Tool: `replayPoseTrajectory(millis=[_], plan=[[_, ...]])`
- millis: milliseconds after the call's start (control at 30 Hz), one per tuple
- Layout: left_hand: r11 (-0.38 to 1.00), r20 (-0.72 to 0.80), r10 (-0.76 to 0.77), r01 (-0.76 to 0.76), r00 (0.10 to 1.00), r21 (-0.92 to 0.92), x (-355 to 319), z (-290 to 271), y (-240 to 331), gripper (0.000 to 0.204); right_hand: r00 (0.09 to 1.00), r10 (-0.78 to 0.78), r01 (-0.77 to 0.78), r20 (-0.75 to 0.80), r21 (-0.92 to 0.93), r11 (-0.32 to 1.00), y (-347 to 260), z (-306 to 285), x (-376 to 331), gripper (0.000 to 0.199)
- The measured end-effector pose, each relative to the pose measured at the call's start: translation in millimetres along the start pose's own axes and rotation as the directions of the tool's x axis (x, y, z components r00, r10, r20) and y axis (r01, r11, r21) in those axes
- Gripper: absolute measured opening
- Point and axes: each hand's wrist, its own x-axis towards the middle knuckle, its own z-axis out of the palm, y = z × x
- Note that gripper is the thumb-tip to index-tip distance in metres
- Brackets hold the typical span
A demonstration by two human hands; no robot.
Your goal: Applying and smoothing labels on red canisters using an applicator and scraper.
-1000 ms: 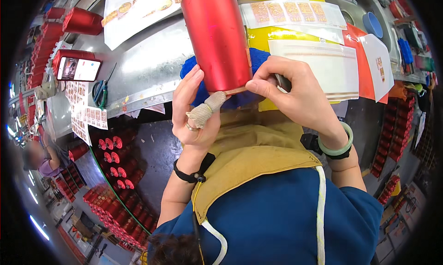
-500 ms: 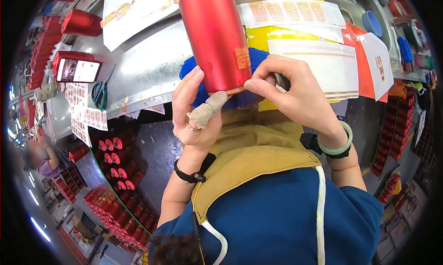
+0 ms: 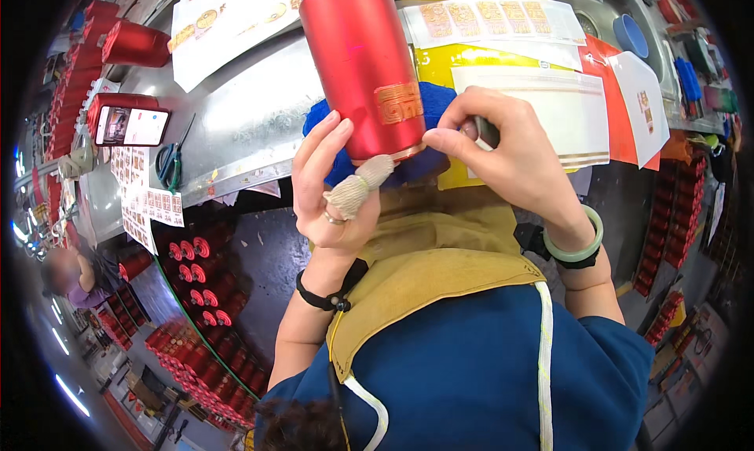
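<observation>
A glossy red metal cylinder [image 3: 357, 58] with a dark far end leans over a blue cloth [image 3: 440, 98]. It carries a gold patterned decal [image 3: 399, 104] and a thin gold band [image 3: 408, 152] round its near rim. My left hand [image 3: 334, 188] grips the cylinder, fingers along its left side and the fabric-wrapped thumb pressing the near rim. At the band's right end, my right hand [image 3: 503, 137] pinches thumb against forefinger; whether a strip is between them is too small to tell. Tucked in its curled fingers is a small dark tool with a pale edge [image 3: 487, 133], mostly hidden.
White sheets of gold decals [image 3: 491, 23] lie at the back over yellow and red sheets. On the left are a phone [image 3: 132, 126], scissors [image 3: 168, 164], decal strips [image 3: 149, 192] and more red cylinders [image 3: 135, 43]. Racks of red cylinders [image 3: 208, 365] stand below left; a blue bowl [image 3: 631, 36] sits far right.
The cylinder has turned, bringing the gold decal leftward so more of it shows. My left thumb has shifted slightly right along the rim; my right hand has moved slightly right, still pinching.
</observation>
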Motion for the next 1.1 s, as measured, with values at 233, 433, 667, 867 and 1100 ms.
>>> replayPoseTrajectory(millis=[233,433,667,867,1100], plan=[[0.982,-0.017,-0.135,0.131,0.991,-0.133,-12,0,-4,0.051,0.995,-0.062,0.075,-0.076,0.174,0.982,10,-2,-9,0.032],[0.994,0.031,-0.085,0.087,0.996,-0.061,-13,-3,-3,0.050,0.976,-0.192,0.205,-0.105,0.123,0.971,7,8,-16,0.010],[1.000,0.040,-0.005,0.005,0.999,-0.001,-12,-3,-4,0.050,0.969,-0.206,0.212,-0.134,0.032,0.977,6,18,-16,0.008],[0.953,-0.061,-0.240,0.223,0.969,-0.205,-15,2,-3,0.054,0.966,-0.191,0.201,-0.173,0.048,0.978,4,26,-14,0.013],[0.962,-0.037,-0.208,0.198,0.977,-0.190,-15,-2,-5,0.057,0.973,-0.145,0.160,-0.179,0.076,0.984,-5,30,-12,0.022]])
